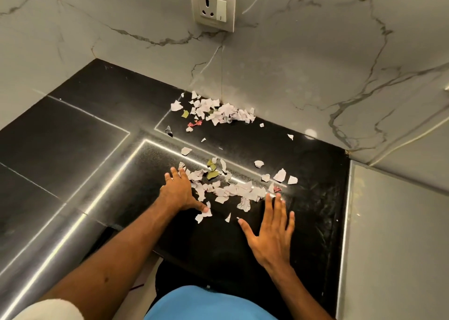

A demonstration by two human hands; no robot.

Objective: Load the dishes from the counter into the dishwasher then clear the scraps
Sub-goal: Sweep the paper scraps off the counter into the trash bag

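Observation:
Torn white paper scraps with a few green and pink bits lie on the black counter [313, 198]. One heap of scraps [220, 112] sits against the marble wall. A nearer patch of scraps [233, 191] spreads between my hands. My left hand [181, 192] lies flat on the counter at the patch's left edge, fingers spread, thumb touching a scrap. My right hand [272, 229] lies flat with straight fingers at the patch's right front, fingertips near a pink bit. Neither hand holds anything. No dishes or dishwasher are in view.
A marble wall [315, 64] with a socket and switch plate [213, 5] rises behind the counter. A pale grey surface [393, 234] adjoins the counter on the right. The counter's front edge runs just below my forearms.

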